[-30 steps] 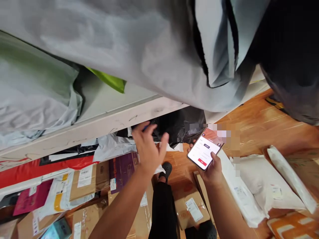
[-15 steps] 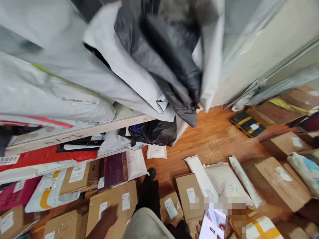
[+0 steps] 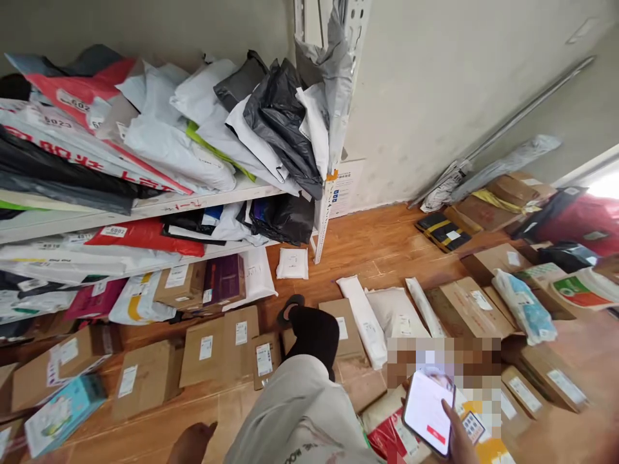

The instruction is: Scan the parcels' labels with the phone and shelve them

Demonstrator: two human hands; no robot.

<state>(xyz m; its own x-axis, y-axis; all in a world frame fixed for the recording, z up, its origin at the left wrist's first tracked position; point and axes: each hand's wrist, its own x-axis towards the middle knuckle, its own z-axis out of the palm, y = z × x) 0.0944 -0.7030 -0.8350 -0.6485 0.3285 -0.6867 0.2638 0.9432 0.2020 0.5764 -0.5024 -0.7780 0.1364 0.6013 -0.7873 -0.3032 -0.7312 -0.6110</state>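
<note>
In the lower right, my right hand [image 3: 460, 438] is wrapped round a smartphone [image 3: 428, 412], its thumb over the lit screen. A red button shows near the bottom of that screen. My left hand [image 3: 193, 443] hangs low at the bottom edge, only partly in the frame. One of its fingers sticks out from the others, and nothing shows in it. Nearest to it on the floor are cardboard boxes, among them a wide carton [image 3: 220, 345] with white labels. Below the phone lies a red and cream parcel [image 3: 391, 422].
A metal shelf [image 3: 213, 205] full of plastic mailing bags [image 3: 285, 122] stands at left against the wall. Rows of parcels line the wooden floor [image 3: 372, 238]. A black parcel with yellow tape [image 3: 442, 232] and a long pole [image 3: 532, 100] are at the far right.
The view has drawn back from the shelf, so the bags look smaller and farther away. The phone now shows more fully, held in my right hand. My left hand sits lower in the frame.
</note>
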